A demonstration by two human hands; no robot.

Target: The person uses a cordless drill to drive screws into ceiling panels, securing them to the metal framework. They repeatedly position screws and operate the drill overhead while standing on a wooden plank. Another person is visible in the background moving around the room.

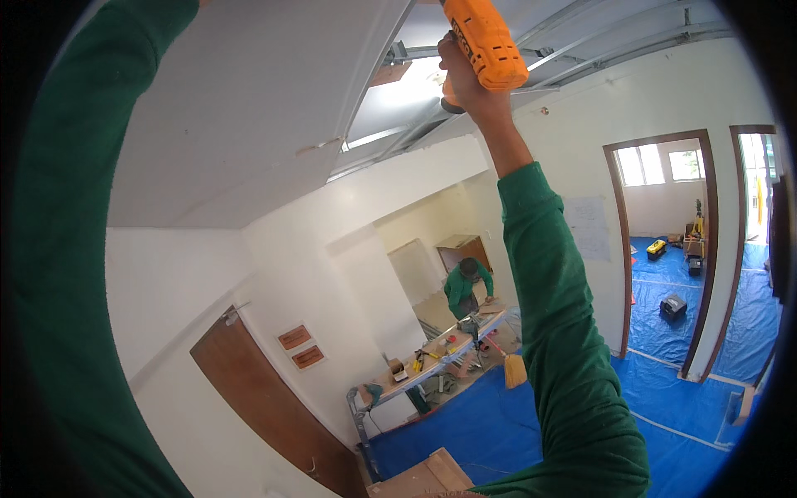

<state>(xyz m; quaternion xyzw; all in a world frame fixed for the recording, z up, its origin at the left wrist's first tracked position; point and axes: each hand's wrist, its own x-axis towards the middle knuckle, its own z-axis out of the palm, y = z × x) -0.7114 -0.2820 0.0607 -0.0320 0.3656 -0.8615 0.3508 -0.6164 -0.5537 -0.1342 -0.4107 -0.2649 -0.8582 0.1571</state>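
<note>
My right hand [483, 101] is raised overhead, its fingers wrapped round the handle of an orange cordless drill [490, 46]. The drill's front end runs past the top edge, so its tip is hidden. Beside it lies the edge of a pale ceiling board [249, 100], where an opening shows metal ceiling framing [573, 58]. My left arm, in a green sleeve [62, 249], reaches up along the left side under the board. The left hand lies beyond the top edge, with only a sliver of skin showing at the cuff.
Below, a co-worker in green [466, 286] bends over a long workbench [440, 358] strewn with tools. A broom [515, 369] leans nearby. Blue sheeting [490, 415] covers the floor. A brown door [274, 398] stands at left, a doorway frame [613, 241] at right. Cardboard [423, 477] lies at the bottom.
</note>
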